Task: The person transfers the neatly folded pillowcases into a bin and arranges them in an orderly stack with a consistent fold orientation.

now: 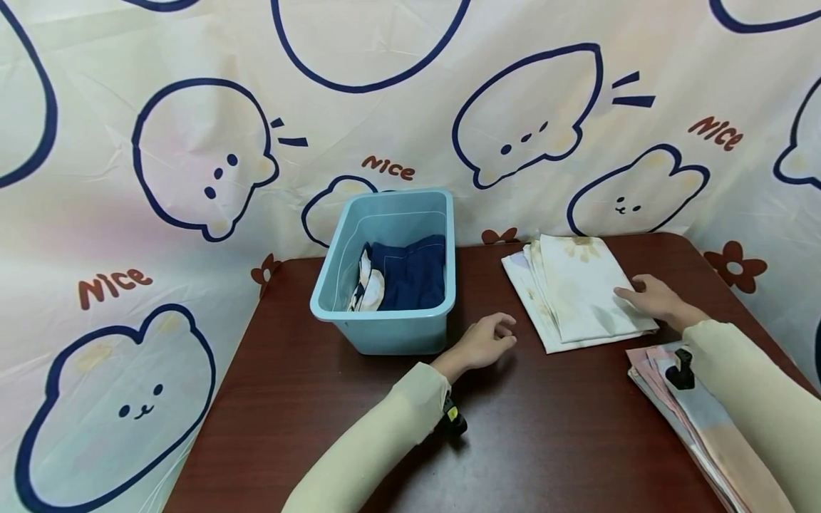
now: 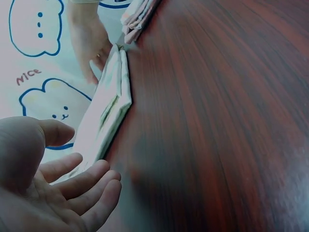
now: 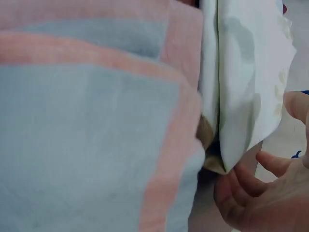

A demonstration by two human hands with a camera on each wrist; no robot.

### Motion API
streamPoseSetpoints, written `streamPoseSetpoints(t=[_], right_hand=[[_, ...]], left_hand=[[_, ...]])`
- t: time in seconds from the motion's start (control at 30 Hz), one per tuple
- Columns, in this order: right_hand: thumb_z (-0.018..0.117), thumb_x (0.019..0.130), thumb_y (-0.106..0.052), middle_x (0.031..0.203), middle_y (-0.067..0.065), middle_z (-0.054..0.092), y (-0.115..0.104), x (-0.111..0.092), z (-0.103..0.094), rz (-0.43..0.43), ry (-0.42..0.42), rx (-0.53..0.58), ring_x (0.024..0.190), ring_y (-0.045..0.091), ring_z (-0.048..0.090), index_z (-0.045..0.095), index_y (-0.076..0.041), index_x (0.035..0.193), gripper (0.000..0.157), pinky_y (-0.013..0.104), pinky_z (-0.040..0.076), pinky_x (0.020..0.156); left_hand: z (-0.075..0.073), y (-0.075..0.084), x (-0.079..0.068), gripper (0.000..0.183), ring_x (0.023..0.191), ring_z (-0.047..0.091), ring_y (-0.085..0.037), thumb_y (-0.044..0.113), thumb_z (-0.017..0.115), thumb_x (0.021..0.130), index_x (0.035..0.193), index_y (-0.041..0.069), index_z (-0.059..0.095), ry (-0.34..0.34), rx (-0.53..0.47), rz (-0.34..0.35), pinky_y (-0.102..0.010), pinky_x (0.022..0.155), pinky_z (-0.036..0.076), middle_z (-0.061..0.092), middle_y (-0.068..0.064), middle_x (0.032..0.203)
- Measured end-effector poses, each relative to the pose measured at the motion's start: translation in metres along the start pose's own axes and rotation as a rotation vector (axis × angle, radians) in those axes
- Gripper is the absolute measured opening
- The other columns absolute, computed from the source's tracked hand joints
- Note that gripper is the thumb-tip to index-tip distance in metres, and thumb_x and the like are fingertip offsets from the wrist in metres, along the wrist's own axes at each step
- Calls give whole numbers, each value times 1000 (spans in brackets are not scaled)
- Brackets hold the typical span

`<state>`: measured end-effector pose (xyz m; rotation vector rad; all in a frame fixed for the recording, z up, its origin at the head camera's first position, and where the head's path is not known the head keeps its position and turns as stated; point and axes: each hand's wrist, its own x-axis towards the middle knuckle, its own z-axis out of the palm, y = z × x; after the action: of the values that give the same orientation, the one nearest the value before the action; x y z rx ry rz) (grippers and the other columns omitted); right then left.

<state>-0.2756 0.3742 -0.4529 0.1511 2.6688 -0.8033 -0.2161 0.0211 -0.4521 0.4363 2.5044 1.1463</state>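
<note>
A folded white cloth [image 1: 580, 288] with pale floral prints lies at the back right of the table. My right hand [image 1: 656, 298] is at its right edge. In the right wrist view, the thumb and loosely bent fingers [image 3: 241, 188] are spread around a cloth corner, not closed on it. My left hand [image 1: 481, 343] hovers between the cloth and a blue bin, its relaxed fingers [image 2: 87, 181] holding nothing. Below my right forearm lies a folded pink and grey-blue cloth [image 1: 667, 370]. The light-blue bin [image 1: 385, 335] contains navy fabric [image 1: 413, 274] and a white patterned piece [image 1: 370, 288].
The dark reddish-brown table [image 1: 308, 420] ends at a cartoon-printed curtain [image 1: 410, 121] behind and at both sides. The bin stands near the table's back edge. A small black device [image 1: 681, 369] sits on my right sleeve.
</note>
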Motion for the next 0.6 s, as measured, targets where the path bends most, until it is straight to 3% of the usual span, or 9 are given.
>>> streamPoseSetpoints(t=[0.23, 0.33, 0.37, 0.43, 0.5, 0.57, 0.6], right_hand=[[34, 93, -67, 150, 44, 4, 4, 7, -5, 59, -86, 117, 139, 57, 13, 2, 18, 147, 106, 66, 22, 111], [34, 93, -67, 150, 43, 8, 6, 10, -5, 68, -127, 150, 137, 55, 21, 4, 18, 146, 104, 62, 32, 108], [35, 94, -65, 142, 44, 24, 7, 12, -4, 69, -140, 162, 130, 53, 33, 9, 17, 147, 101, 59, 39, 103], [37, 97, -60, 111, 36, 52, 9, 14, -3, 65, -162, 187, 103, 43, 53, 18, 15, 146, 92, 48, 48, 89], [41, 98, -55, 80, 14, 54, 9, 15, -1, 54, -183, 214, 77, 26, 53, 28, 13, 141, 81, 36, 48, 74], [45, 98, -51, 69, -5, 40, 9, 16, 0, 41, -204, 235, 66, 12, 43, 34, 10, 135, 73, 30, 42, 67], [46, 98, -50, 69, -6, 41, 8, 16, 1, 33, -214, 242, 66, 11, 44, 35, 9, 134, 70, 29, 43, 66]], left_hand=[[8, 8, 6, 40, 116, 60, -22, 26, 58, 96, 134, 17, 54, -1, -109, -64, -33, 91, 50, 63, -8, 127], [11, 12, 9, 41, 123, 56, -24, 27, 58, 96, 136, 18, 52, 1, -158, -95, -37, 96, 48, 59, -9, 133], [12, 13, 10, 41, 125, 55, -25, 27, 57, 97, 136, 19, 51, 1, -170, -102, -39, 97, 47, 58, -9, 135], [14, 13, 11, 42, 126, 54, -25, 27, 57, 96, 137, 20, 50, 7, -183, -116, -39, 98, 47, 57, -8, 136], [14, 14, 11, 42, 125, 54, -25, 27, 57, 96, 137, 20, 49, 9, -198, -125, -40, 98, 47, 56, -8, 136], [14, 14, 11, 42, 125, 54, -24, 26, 57, 96, 137, 19, 49, 7, -216, -130, -40, 98, 46, 56, -9, 135], [13, 14, 10, 42, 125, 54, -24, 26, 57, 96, 137, 18, 49, 6, -226, -131, -40, 98, 46, 56, -9, 135]])
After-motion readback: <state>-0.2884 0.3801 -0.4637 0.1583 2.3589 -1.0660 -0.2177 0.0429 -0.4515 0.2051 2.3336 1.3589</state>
